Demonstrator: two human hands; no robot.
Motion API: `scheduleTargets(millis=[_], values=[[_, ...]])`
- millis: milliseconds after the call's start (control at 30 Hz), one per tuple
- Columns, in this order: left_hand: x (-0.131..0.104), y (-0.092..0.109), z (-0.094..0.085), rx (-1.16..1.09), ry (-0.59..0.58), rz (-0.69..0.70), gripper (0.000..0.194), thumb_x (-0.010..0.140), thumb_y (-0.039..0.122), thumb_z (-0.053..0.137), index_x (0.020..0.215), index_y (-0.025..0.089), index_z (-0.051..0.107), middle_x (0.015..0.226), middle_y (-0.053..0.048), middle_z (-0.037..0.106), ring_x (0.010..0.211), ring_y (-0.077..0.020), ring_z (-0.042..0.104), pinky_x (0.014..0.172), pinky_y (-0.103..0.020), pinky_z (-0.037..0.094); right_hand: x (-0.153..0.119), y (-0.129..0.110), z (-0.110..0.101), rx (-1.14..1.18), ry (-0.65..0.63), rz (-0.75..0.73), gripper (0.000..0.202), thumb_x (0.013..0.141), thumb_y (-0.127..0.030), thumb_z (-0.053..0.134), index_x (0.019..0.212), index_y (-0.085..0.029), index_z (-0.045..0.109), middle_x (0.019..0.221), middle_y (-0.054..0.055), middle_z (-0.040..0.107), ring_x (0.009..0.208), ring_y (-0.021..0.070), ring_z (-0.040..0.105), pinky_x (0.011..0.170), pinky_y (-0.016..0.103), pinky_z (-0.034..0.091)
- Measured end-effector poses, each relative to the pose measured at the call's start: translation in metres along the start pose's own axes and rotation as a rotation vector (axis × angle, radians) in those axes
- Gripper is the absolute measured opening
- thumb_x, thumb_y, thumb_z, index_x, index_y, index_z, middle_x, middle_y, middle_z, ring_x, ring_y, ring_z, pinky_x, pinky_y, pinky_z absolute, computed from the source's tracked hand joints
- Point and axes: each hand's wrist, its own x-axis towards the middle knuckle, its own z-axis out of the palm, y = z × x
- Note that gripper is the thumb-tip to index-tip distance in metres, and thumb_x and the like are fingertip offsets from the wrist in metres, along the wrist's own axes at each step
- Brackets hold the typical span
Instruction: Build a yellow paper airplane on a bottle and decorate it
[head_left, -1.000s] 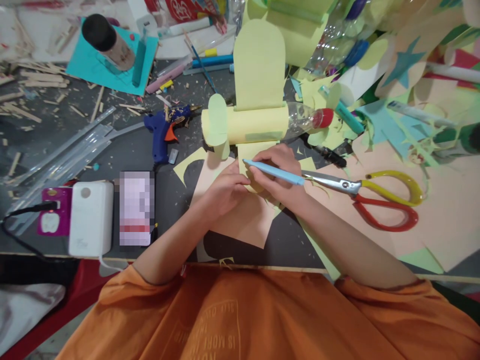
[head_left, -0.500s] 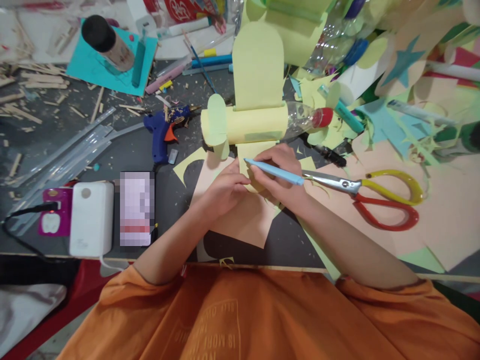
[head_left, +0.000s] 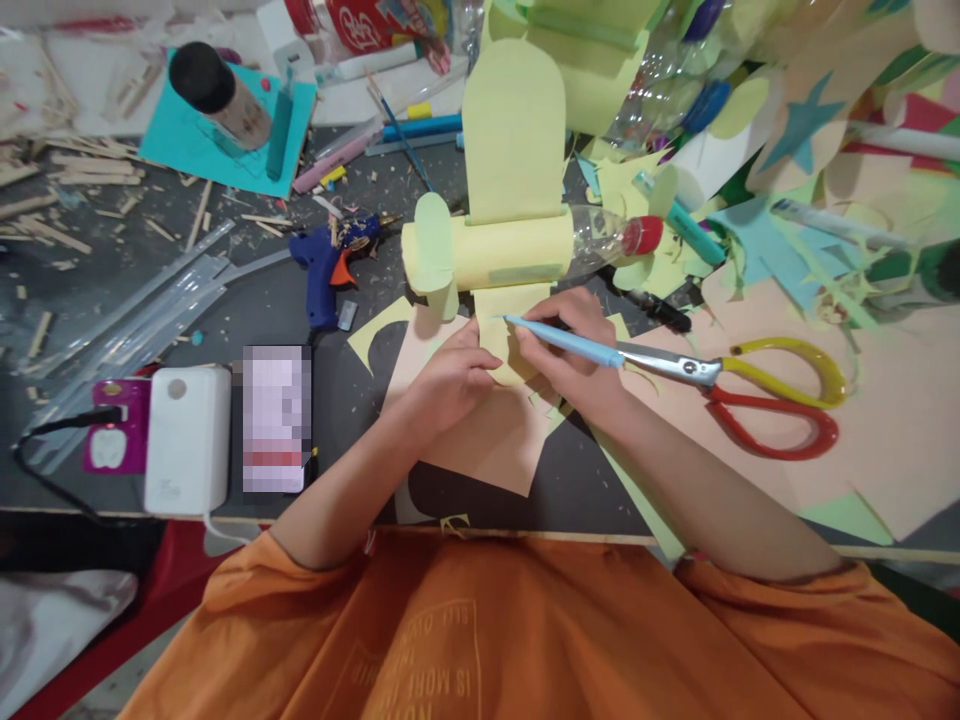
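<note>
"What was held?"

"The right hand [head_left: 576, 374] gripped a slim blue pen [head_left: 568, 341], tip at the flat paper flap [head_left: 495, 342] the left hand [head_left: 452, 378] held."

"And the bottle [head_left: 589, 242]?"

"It lay on the far side, clear plastic sleeved in yellow paper [head_left: 517, 248]."

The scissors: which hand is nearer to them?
Right. The right hand is at the blade end of the scissors; the left hand is farther off, beyond the right one.
</note>
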Motion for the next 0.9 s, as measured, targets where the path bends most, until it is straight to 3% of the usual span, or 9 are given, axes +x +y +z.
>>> scheduleTargets(millis=[367,600,900], values=[[0.0045,-0.0038,-0.0029,0.024,-0.039,0.017,0.046,0.059,0.013,0.072,0.104,0.019,0.069,0.123,-0.008,0.073,0.137,-0.0317,0.057,0.114,-0.04,0.044,-0.0011,0.0036,-0.0033,0.008,0.031,0.081,0.017,0.084,-0.026,0.067,0.071,-0.028,0.056,0.065,0.0,0.061,0.072,0.0227,0.059,0.07,0.041,0.048],[0.0064,-0.006,-0.0035,0.014,-0.036,0.05,0.043,0.057,0.011,0.072,0.099,0.019,0.07,0.124,-0.008,0.075,0.139,-0.0337,0.056,0.117,-0.042,0.041,-0.0043,0.0035,-0.0048,0.019,0.103,0.102,0.019,0.082,-0.021,0.068,0.069,-0.028,0.055,0.066,0.0,0.061,0.072,0.0229,0.057,0.066,0.041,0.049],[0.0055,-0.0026,0.001,-0.002,-0.066,0.031,0.05,0.06,0.012,0.071,0.109,0.019,0.07,0.124,-0.01,0.075,0.138,-0.0343,0.057,0.117,-0.044,0.042,-0.0044,0.0044,-0.0036,0.01,0.145,0.167,0.022,0.08,-0.018,0.065,0.068,-0.029,0.051,0.066,0.0,0.06,0.071,0.0235,0.056,0.064,0.04,0.047]])
